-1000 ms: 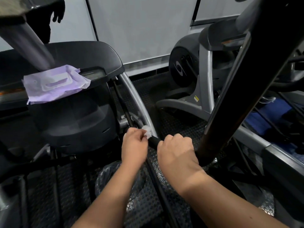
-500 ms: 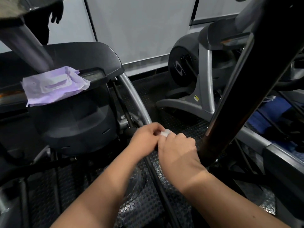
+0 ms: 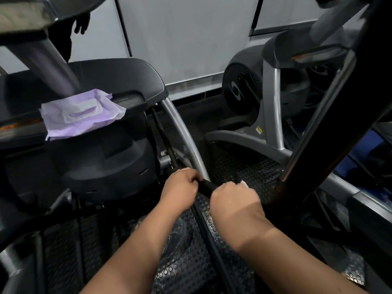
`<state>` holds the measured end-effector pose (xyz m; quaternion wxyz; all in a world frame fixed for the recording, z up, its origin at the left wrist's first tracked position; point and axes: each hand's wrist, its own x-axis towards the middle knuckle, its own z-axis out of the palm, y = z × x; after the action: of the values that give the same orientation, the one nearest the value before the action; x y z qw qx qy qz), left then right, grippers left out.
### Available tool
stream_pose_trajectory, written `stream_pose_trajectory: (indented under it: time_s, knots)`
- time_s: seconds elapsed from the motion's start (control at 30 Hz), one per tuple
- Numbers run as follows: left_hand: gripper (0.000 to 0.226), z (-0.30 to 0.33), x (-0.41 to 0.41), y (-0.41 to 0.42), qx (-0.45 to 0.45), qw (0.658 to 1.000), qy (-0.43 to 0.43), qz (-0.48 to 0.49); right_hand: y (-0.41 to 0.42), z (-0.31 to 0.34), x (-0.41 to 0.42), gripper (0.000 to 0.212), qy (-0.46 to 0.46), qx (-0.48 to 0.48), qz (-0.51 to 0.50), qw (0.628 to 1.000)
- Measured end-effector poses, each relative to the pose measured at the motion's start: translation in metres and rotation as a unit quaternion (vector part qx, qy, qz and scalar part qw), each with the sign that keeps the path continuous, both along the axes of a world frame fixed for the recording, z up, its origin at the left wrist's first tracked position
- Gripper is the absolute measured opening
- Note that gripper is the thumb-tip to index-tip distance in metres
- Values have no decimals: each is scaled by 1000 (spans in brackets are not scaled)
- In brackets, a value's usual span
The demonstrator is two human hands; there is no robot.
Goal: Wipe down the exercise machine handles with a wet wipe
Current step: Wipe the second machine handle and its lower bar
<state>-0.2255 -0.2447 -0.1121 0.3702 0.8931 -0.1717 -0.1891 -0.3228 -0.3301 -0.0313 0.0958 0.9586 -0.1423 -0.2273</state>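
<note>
**Both hands on black handle, wipe under right hand**

Left hand (image 3: 180, 188) wrapped around the black handle (image 3: 206, 187), fingers (image 3: 192, 179) curled over the top, knuckles up. Right hand (image 3: 234, 198) just beside it on the same handle, fingers curled down over the grip; hands apart, with a short bare stretch of handle showing between them. White wet wipe (image 3: 243, 183) peeking out at the far edge of the right hand's knuckles, mostly hidden; seems bunched under the fingers against the handle. Right hand slightly motion-blurred.

Handle meets a curved silver tube (image 3: 186, 141) rising toward the machine's black console (image 3: 118, 75). Purple wipe pack (image 3: 81, 115) lying flat on the console's near right edge, flap side up, one corner hanging past the front lip. Large black housing (image 3: 99, 162) below the console, to the left of the left hand.

Thick dark upright bar (image 3: 331, 115) crossing the right side, close to the camera. Second grey machine (image 3: 273, 107) beyond it, near the pale wall (image 3: 191, 39). Studded black rubber floor (image 3: 239, 164) under everything.
</note>
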Motion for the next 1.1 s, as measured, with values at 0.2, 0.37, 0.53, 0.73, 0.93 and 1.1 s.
stream_pose_trajectory:
  time_s: [0.2,0.37,0.53,0.73,0.93,1.1]
  knots:
    - [32,0,2,5,-9,999,43,27,10,-16,23,41,-61,69,60,994]
    - [38,0,1,5,-7,999,31,16,15,1,-8,40,18,-28,66,997]
    - [35,3,2,3,16,999,35,7,17,-13,16,41,-16,34,67,997]
    - [36,-4,1,4,18,1000,3,-14,18,9,-29,46,-98,14,27,995]
    - [35,-4,0,4,23,1000,-7,-21,19,1,-17,53,-63,16,58,996]
    - [36,-5,-3,5,20,1000,-18,-16,10,7,-26,41,-50,38,14,998]
